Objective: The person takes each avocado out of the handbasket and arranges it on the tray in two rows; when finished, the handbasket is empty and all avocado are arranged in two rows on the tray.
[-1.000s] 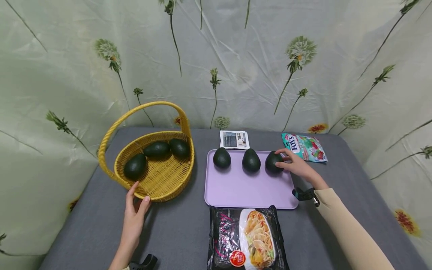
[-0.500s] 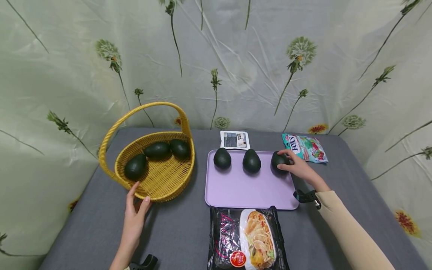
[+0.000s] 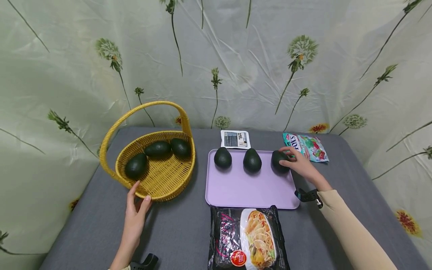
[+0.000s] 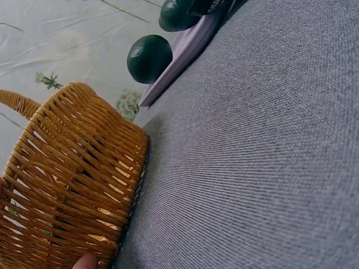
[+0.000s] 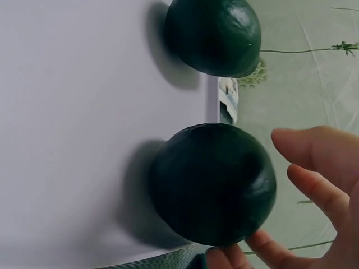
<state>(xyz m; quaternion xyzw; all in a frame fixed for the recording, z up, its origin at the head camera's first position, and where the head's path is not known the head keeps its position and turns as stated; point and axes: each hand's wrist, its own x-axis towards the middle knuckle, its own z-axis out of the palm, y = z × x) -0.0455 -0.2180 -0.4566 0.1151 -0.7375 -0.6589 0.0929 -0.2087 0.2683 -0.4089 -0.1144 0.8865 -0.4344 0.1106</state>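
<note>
My left hand [image 3: 135,221] holds the near rim of a yellow woven basket [image 3: 168,183], its thumb and a finger at the rim. Three dark green avocados lie inside, one of them an avocado [image 3: 136,166] close to that hand. On a lilac tray [image 3: 236,191], three more avocados stand in a row along the far side. Around the rightmost avocado [image 5: 207,185] is my right hand [image 3: 299,165], its fingers spread. In the right wrist view the thumb [image 5: 303,147] stands apart from the fruit, while lower fingertips reach its edge.
A black noodle package [image 3: 248,240] lies just in front of the tray. Behind it is a small white packet [image 3: 235,139], and a turquoise candy bag [image 3: 308,147] lies at the back right. The basket's tall handle [image 3: 113,131] arches upward. A flower-printed cloth hangs behind the table.
The right hand first shifted the rightmost avocado slightly right on the tray. Since then the fruit has stayed put while the fingers have loosened around it. The left hand has kept its place.
</note>
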